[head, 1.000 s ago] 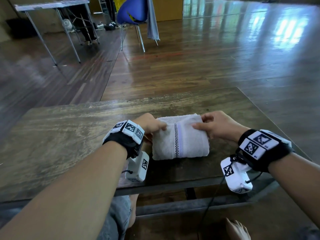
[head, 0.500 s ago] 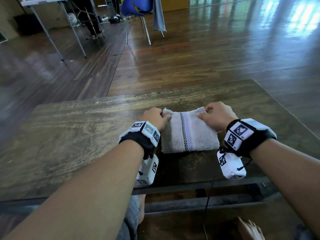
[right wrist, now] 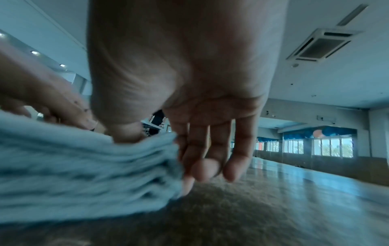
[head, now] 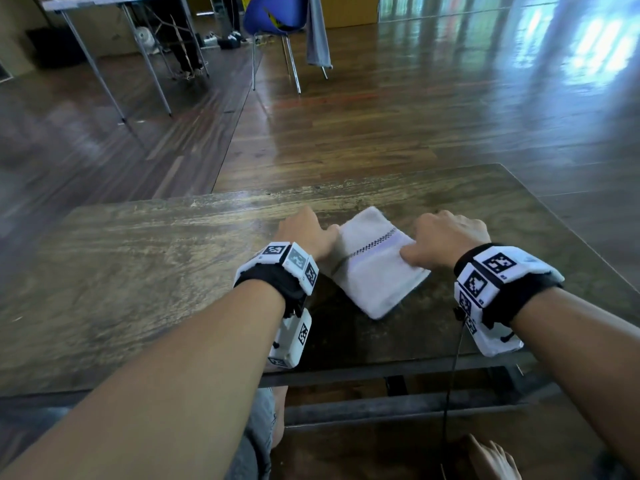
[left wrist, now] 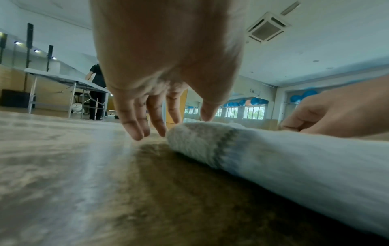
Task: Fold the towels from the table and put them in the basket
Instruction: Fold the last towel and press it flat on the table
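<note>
towel lies folded small on the bench. right grip pinches its edge, thumb on top; left grip has thumb on top, fingers down beside the end, cannot tell if it holds. we see no basket, so putting away is left.

Blue chair, grey cloth draped on it; folding table, far left; ceiling vent; blue balloons above windows.

Wide table surface stretches left of the folded towel.
</note>
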Available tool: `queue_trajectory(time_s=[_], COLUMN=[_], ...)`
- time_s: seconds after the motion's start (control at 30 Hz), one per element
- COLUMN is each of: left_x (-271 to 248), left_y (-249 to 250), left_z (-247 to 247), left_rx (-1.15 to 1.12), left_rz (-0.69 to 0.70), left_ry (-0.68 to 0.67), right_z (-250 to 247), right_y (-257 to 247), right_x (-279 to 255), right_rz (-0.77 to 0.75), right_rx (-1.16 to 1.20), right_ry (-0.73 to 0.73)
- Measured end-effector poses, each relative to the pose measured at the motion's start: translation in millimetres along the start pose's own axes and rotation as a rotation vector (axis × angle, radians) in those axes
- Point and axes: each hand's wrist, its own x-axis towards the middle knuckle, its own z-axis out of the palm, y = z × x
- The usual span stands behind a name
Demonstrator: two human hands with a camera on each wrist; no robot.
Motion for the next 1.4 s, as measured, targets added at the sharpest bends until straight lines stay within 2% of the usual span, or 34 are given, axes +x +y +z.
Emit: queue_trajectory(time_s=[0.1, 0.13, 0.17, 0.23, 0.3, 0.33, 0.37, 0.43, 0.47, 0.53, 0.73, 0.83, 0.9, 0.97, 1.03, 1.23, 1.3, 1.4], left_x=[-7, -10, -13, -19, -24, -27, -28, -30, -30, -27, -23, -26, -27, -26, -29, -59, -79, -113], left_y=[4, 6, 9, 17, 24, 27, 29, 30, 30, 28, 29, 36, 43, 50, 54, 70, 68, 53], left_z=[-2, -1, 1, 6, 14, 19, 24, 32, 35, 39, 43, 40, 32, 22, 9, -60, -89, -134], left_rx=[0.010, 0.002, -0.006, 0.016, 0.112, 0.147, 0.163, 0.171, 0.189, 0.230, 0.191, 0.174, 0.174, 0.104, -0.069, -0.587, -0.713, -0.834], left_rz=[0.032, 0.042, 0.057, 0.128, 0.221, 0.249, 0.262, 0.262, 0.261, 0.243, 0.105, -0.033, -0.063, -0.056, -0.028, 0.050, 0.108, 0.178], left_ry=[0.004, -0.020, -0.048, -0.114, -0.194, -0.229, -0.263, -0.335, -0.370, -0.413, -0.398, -0.298, -0.218, -0.181, -0.190, -0.319, -0.347, -0.334], right_z=[-11, -12, -12, -8, -3, 1, 6, 17, 24, 36, 40, 41, 39, 34, 27, -7, -27, -66], right_y=[12, 15, 17, 19, 17, 16, 15, 12, 11, 12, 19, 19, 20, 22, 22, 22, 13, -18], right_x=[-7, -10, -13, -19, -23, -23, -22, -22, -21, -18, -16, -18, -20, -23, -25, -39, -51, -76], right_rz=[0.001, 0.014, 0.043, 0.095, 0.013, -0.084, -0.193, -0.344, -0.358, -0.312, -0.193, -0.212, -0.231, -0.237, -0.208, 0.078, 0.095, 0.028], right_rx=[0.105, 0.115, 0.105, 0.074, 0.108, 0.152, 0.190, 0.193, 0.165, 0.140, 0.205, 0.232, 0.265, 0.312, 0.398, 0.852, 1.041, 1.434], right_ry=[-0.269, -0.299, -0.262, -0.003, 0.242, 0.288, 0.258, 0.038, -0.089, -0.241, -0.327, -0.333, -0.320, -0.303, -0.277, -0.153, -0.142, -0.149])
